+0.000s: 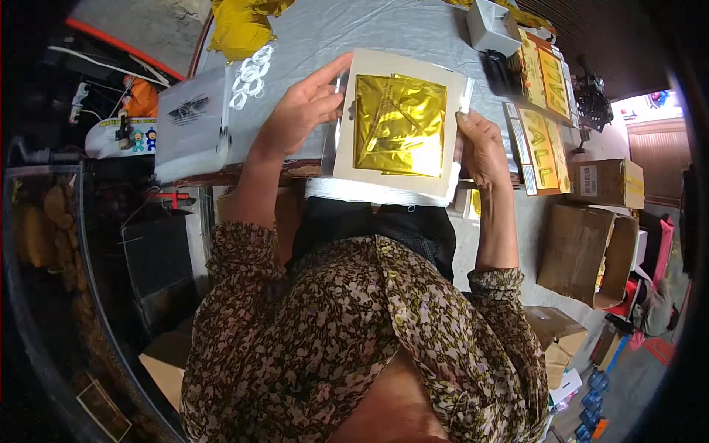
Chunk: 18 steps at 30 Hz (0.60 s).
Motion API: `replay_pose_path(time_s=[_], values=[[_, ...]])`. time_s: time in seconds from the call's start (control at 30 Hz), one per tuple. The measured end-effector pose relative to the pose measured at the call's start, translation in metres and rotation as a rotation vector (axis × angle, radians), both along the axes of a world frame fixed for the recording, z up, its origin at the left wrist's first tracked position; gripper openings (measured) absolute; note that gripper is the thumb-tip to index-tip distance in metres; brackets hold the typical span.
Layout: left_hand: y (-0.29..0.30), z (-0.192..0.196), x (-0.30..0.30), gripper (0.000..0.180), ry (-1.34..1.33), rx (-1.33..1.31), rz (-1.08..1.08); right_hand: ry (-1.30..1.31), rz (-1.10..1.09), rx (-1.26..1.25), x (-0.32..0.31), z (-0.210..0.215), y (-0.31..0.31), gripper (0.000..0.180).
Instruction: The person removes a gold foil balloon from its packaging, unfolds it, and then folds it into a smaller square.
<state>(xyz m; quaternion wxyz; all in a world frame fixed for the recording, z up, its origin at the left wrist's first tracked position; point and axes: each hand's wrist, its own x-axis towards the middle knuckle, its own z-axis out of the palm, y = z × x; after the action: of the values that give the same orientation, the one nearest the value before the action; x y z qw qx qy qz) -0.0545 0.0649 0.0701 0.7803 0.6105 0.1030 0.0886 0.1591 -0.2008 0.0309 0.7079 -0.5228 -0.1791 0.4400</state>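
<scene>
A clear plastic bag (465,96) is held up in front of me at the table's near edge. Inside it, or lying against it, is a beige card (402,65) with a folded gold foil sheet (402,122) on its face. My left hand (304,107) grips the left side, index finger reaching up along the card's upper corner. On the opposite edge my right hand (484,144) pinches the bag, thumb in front and fingers curled behind. White material (377,190) shows along the bottom, over my lap.
Left on the grey-covered table (369,26) lie clear bags (192,133), white string loops (251,77) and gold foil pieces (240,29). To the right are a white box (493,29) and yellow-orange printed packs (543,140). Cardboard boxes (576,251) stand on the floor beside me.
</scene>
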Motion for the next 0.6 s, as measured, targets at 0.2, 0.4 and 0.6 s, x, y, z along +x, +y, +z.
replay_pose_path(time_s=[0.2, 0.4, 0.6], values=[[-0.021, -0.013, 0.01, 0.065, -0.105, -0.132, 0.148, 0.056, 0.007, -0.043, -0.004, 0.002, 0.002, 0.021], [-0.035, -0.016, 0.015, 0.064, -0.158, -0.241, 0.298, 0.102, -0.008, -0.013, -0.003, -0.005, 0.002, 0.02], [-0.036, -0.018, 0.012, 0.057, -0.088, -0.332, 0.328, 0.102, -0.065, -0.047, -0.001, -0.016, 0.003, 0.02]])
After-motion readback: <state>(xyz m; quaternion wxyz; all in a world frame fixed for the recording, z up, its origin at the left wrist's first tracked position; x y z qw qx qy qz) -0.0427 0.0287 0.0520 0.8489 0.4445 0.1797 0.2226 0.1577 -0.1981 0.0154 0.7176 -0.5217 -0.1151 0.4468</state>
